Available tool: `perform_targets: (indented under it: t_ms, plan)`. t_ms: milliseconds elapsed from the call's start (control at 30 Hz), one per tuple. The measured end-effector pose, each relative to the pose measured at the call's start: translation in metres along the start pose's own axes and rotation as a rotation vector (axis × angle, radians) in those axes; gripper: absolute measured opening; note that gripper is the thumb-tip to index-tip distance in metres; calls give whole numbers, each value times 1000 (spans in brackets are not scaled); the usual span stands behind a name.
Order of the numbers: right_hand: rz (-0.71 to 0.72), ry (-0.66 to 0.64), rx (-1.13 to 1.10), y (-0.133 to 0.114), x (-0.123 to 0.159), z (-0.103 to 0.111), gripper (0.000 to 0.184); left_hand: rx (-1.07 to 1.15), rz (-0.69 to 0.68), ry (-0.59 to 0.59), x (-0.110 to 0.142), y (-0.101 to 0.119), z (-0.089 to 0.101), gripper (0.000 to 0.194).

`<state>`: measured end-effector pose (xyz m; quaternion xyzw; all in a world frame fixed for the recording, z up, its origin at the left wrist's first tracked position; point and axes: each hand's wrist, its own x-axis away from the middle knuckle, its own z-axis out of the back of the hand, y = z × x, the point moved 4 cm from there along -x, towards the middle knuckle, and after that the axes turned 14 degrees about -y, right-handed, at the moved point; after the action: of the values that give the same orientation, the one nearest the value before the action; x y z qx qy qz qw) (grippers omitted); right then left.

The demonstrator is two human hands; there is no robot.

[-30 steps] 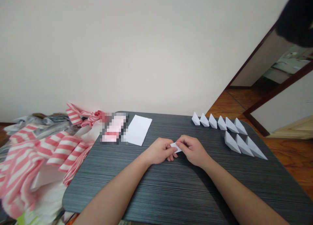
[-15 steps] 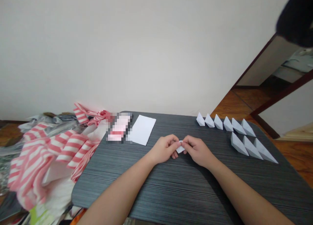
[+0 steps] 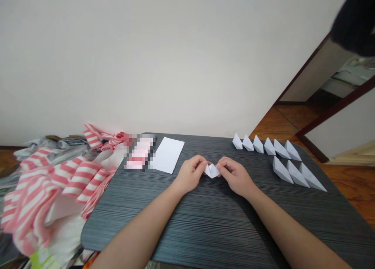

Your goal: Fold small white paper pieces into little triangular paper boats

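Paper [image 3: 211,171], small and folded, lay between the fingertips in the head view, over the dark table [image 3: 187,226]; its longer spread seemed to run hand to hand; left hand [image 3: 190,173] pinched one side, right hand [image 3: 235,177] the other, both equally near.

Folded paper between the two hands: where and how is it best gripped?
Probably by its two outer ends, lightly pinched, the left hand coming from the left and the right hand from the right. The folded paper is small and spreads sideways, with creases in the middle and a point toward the person, so end grips should leave those folds uncovered.
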<state>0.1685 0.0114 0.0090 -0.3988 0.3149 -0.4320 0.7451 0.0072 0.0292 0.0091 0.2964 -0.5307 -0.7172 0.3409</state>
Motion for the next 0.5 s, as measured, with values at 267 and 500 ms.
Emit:
perform_targets:
  t_ms: [267,500]
  plan:
    - [-113,72,-133,19,4,0,17,427,22,69,-4,-15,-1,22]
    - [-124,135,-255,21,5,-2,21,666,6,115,-7,-17,5,28]
